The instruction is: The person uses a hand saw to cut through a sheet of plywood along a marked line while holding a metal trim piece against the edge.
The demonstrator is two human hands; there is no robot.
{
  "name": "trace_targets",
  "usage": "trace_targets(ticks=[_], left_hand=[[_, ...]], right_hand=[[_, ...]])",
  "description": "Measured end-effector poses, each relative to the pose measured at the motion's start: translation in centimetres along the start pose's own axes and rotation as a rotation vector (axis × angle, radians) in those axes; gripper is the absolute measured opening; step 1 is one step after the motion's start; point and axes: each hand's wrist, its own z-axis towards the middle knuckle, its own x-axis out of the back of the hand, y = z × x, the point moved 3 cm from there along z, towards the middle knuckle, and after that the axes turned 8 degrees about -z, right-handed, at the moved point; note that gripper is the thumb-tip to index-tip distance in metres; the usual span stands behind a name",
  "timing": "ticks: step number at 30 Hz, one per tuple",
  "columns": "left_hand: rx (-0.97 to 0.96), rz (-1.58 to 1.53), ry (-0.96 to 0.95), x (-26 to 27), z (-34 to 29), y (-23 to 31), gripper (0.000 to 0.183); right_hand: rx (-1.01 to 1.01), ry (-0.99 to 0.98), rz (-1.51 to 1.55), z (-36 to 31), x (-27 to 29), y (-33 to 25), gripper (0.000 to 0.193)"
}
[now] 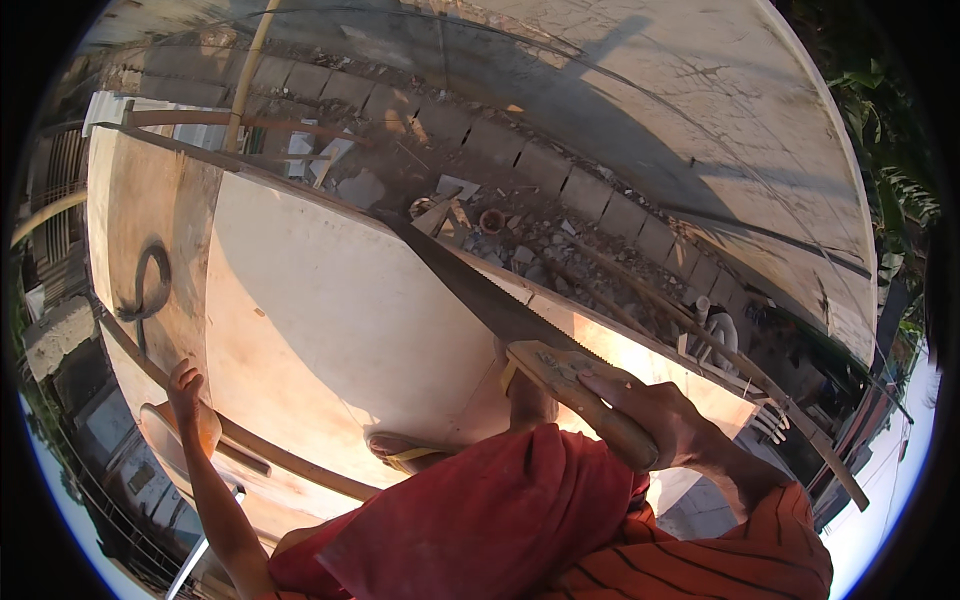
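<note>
My right hand (660, 425) is closed round the wooden handle (580, 385) of a hand saw. Its long dark blade (480, 295) points up and to the left, toothed edge facing right, over the long edge of a pale board surface (310, 290). At the left, the fingers of my left hand (184, 392) are curled at a long, thin wooden strip (285, 462) and look closed on it. Beside that wrist is a rounded orange and cream thing (207, 430) whose kind I cannot make out.
A sandalled foot (410, 450) is on the board, near my red-clothed leg (450, 510). Beyond the edge, lower ground holds rubble (525, 255) and a row of blocks (490, 140) beside a large wall (700, 110). A dark loop (150, 280) lies at the left. Poles (740, 365) slant at the right.
</note>
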Motion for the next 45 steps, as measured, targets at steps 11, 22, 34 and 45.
trace_targets(ticks=[11,22,34,45], left_hand=[[0.24,0.038,0.162,7.2,-4.6,-7.7,0.057],[0.477,-0.066,0.331,7.4,-9.9,-8.3,0.058],[0.442,-0.038,0.267,8.4,-7.6,-8.0,0.048],[0.372,-0.13,0.337,9.1,-7.1,-7.0,0.053]], right_hand=[[0.011,0.025,0.242,7.3,-2.9,2.7,0.084],[0.029,0.014,0.189,1.1,-1.0,1.2,0.087],[0.187,0.23,0.228,3.3,-2.2,1.7,0.086],[0.216,0.214,0.228,4.5,-2.4,2.2,0.09]])
